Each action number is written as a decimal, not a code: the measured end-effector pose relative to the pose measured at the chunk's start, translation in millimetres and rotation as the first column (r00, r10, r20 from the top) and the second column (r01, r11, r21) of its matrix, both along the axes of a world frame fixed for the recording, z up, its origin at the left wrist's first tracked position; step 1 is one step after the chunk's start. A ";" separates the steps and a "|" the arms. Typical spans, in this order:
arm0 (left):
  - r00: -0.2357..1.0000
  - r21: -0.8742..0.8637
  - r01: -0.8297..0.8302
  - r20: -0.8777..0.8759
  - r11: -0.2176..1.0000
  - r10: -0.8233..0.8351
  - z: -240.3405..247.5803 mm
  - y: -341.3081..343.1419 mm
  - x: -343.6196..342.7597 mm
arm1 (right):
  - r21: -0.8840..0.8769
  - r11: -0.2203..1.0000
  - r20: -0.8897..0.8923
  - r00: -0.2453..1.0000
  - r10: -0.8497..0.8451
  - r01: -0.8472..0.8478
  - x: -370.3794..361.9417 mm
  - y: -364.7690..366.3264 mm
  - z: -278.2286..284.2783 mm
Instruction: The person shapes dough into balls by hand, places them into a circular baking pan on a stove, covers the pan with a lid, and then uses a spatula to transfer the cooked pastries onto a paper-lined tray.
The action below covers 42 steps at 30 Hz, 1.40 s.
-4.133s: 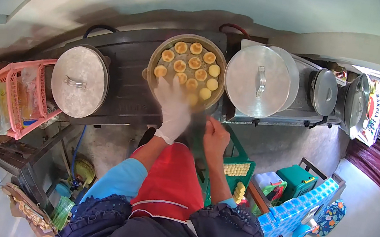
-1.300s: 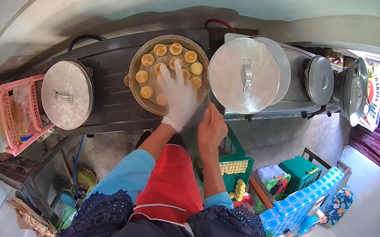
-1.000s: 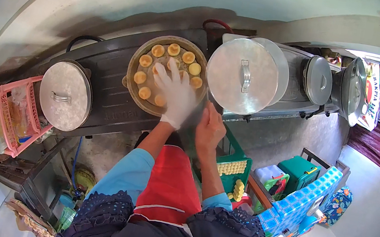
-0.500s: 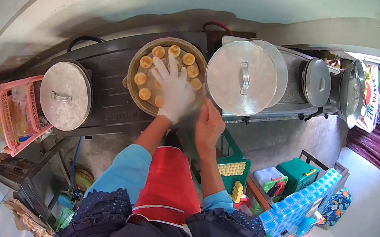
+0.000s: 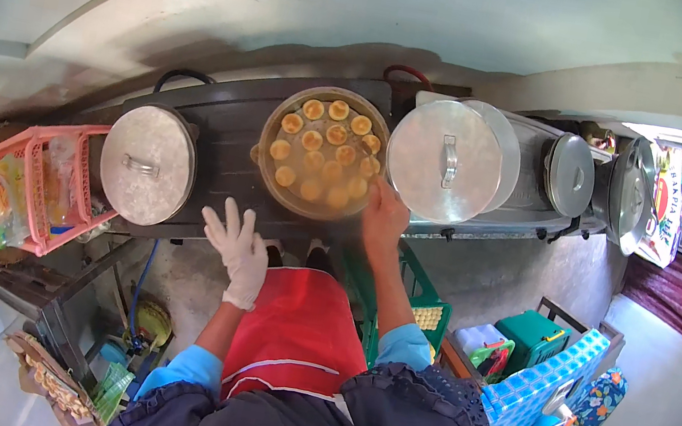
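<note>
Small round golden-brown cakes lie spaced apart in a wide round pan on the stove. The nearer cakes look hazy. My left hand, in a white glove, is off the pan, in front of the stove edge, with its fingers spread and nothing in them. At the pan's right rim is my bare right hand, its fingers curled closed. What it holds, if anything, I cannot make out; a thin dark line shows above it over the pan.
A lidded pan sits left of the cakes, and a large metal lid lies to the right. Beyond are more lids. A pink basket with packets is far left. Below the stove stands a green crate; a red apron hangs before me.
My left hand has drawn back from over the cakes toward me and to the left, uncovering them. My right hand stays by the pan's right rim. The whole view has shifted slightly.
</note>
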<state>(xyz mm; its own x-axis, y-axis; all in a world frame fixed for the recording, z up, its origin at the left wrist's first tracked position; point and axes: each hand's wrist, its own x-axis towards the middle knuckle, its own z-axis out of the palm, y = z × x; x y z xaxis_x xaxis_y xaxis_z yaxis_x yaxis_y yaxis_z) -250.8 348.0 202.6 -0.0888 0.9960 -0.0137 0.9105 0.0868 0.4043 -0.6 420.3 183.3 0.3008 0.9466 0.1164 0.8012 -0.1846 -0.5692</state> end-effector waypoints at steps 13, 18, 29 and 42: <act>0.948 -0.043 -0.316 0.021 0.948 0.317 31.4 -91.6 -70.8 | -0.094 0.984 0.000 0.988 0.152 -0.152 -35.0 7.0 29.2; 0.924 -0.056 -0.379 0.030 0.924 0.381 37.0 -100.1 -67.6 | -0.196 0.960 0.031 0.977 0.210 -0.200 -42.9 14.5 12.9; 0.720 -0.111 -0.577 0.398 0.809 0.568 28.5 -122.8 -63.2 | -0.109 0.990 0.086 0.991 0.099 -0.089 -27.6 16.8 27.3; 0.712 -0.143 -0.613 0.327 0.777 0.621 33.7 -121.8 -52.6 | -0.211 0.958 0.058 0.976 0.209 -0.193 -26.0 -10.0 37.5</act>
<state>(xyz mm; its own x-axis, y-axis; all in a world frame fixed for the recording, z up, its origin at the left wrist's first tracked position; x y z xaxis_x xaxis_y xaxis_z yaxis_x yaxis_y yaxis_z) -303.4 226.2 236.3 -0.6687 0.7203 -0.1842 0.4568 0.5935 0.6627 -26.6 410.3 220.7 0.0995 0.9926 -0.0690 0.8744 -0.1203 -0.4701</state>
